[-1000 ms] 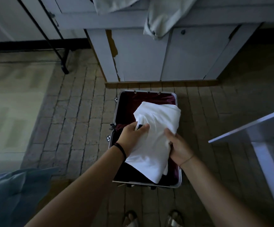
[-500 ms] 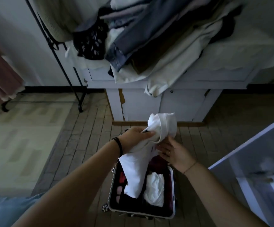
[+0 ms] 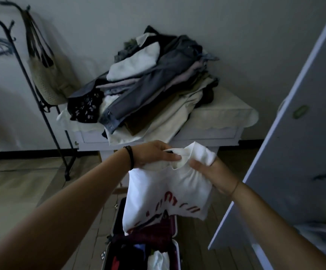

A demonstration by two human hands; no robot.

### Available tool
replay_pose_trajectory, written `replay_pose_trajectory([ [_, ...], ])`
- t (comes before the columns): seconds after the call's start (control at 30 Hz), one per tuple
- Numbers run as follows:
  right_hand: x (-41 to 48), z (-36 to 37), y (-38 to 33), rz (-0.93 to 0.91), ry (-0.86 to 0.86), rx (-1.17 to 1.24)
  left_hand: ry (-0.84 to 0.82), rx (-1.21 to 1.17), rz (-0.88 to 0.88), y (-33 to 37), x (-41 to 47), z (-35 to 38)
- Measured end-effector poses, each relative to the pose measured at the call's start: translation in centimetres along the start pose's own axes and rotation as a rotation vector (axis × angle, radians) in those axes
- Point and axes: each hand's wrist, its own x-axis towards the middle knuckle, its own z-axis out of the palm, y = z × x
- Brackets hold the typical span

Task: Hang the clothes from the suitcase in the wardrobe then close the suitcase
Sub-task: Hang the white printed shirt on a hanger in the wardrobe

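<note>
A white T-shirt (image 3: 168,193) with red lettering hangs unfolded in the air above the open suitcase (image 3: 174,228). My left hand (image 3: 154,153) grips its collar from the left. My right hand (image 3: 209,173) holds the cloth by the collar and shoulder on the right. The suitcase lies on the floor below, with dark red lining and more clothes inside, among them a white piece (image 3: 157,260). A pale wardrobe door (image 3: 302,133) stands open at the right.
A white cabinet (image 3: 207,133) against the wall carries a tall heap of folded clothes (image 3: 154,82). A black metal coat rack (image 3: 47,114) with a woven bag (image 3: 49,78) stands at the left. Tiled floor surrounds the suitcase.
Both hands lifted the white T-shirt up out of the suitcase and it has fallen open, showing red lettering. My view tilted up from the suitcase to the cabinet and wall.
</note>
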Motion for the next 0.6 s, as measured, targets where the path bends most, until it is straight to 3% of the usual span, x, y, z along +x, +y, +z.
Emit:
replay_pose_trajectory([
  [0.1, -0.8, -3.1, -1.5, -0.071, 0.275, -0.113, -0.018, 0.203, 0.077, 2.7, 0.7, 1.7],
  [0.2, -1.7, -6.7, -3.5, -0.070, 0.453, -0.056, 0.009, 0.627, 0.158, 3.9, 1.9, 3.0],
  [0.27, -2.5, -9.2, -5.0, -0.081, 0.572, -0.031, 0.063, 0.710, 0.197, 4.0, 3.2, 3.6],
  [0.5, -7.6, -17.2, -7.9, -0.044, 0.911, -0.114, 0.317, 0.388, 0.472, 7.1, 9.2, 6.8],
  [0.6, -10.2, -19.9, -8.3, -0.018, 1.044, -0.196, 0.307, 0.032, 0.550, 10.2, 11.3, 8.9],
])
